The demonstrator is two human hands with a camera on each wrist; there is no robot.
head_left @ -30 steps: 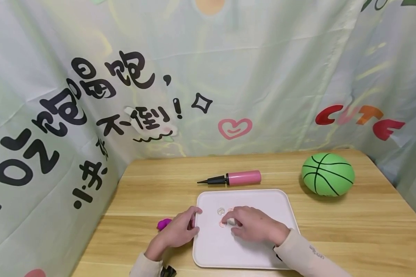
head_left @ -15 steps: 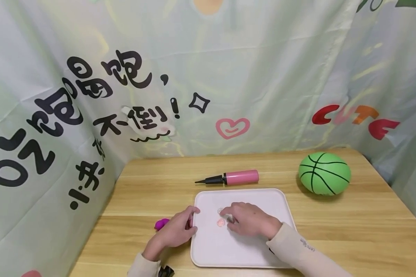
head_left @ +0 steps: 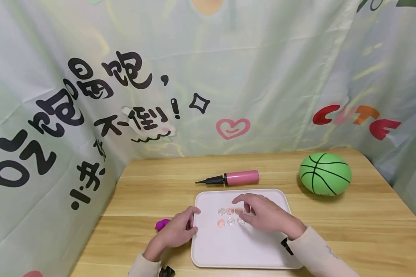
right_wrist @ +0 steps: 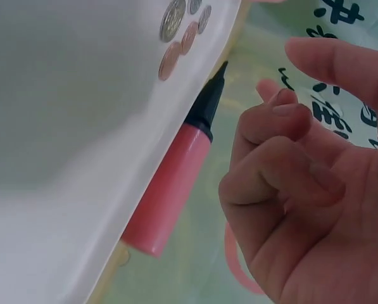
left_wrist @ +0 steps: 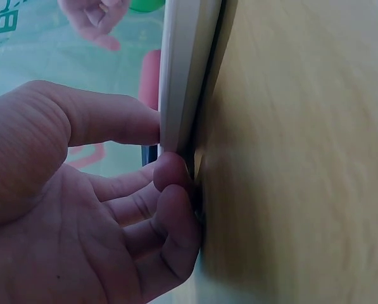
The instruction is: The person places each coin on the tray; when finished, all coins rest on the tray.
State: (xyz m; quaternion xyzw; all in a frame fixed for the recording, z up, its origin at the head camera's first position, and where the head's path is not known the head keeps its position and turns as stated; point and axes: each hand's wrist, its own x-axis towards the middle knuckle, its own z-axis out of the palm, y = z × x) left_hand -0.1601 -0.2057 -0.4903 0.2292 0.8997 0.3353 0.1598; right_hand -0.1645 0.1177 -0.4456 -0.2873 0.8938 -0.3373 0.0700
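Observation:
On a white tray (head_left: 222,250), several coins lie flat in two rows. The far row has a silver coin (head_left: 221,211) at its left and two copper-coloured ones beside it; the near row has a copper-coloured coin (head_left: 221,223) and silver ones. At the tray's left rim, my left hand (head_left: 176,230) holds on, its thumb against the rim and the other fingers curled low by the table, as the left wrist view shows. My right hand (head_left: 267,215) hovers over the tray just right of the coins, holding nothing, index finger reaching out and the others loosely bent.
Behind the tray lies a pink hand pump (head_left: 242,177) with a black nozzle. A green ball (head_left: 326,174) with black lines sits at the back right of the wooden table (head_left: 152,184). A purple object (head_left: 162,224) is partly hidden by my left hand. Printed curtains (head_left: 270,84) surround the table.
My right hand has lifted off the coins and moved right, uncovering both rows. Before, its fingers touched the coins at the left end. The left hand stays at the tray's rim.

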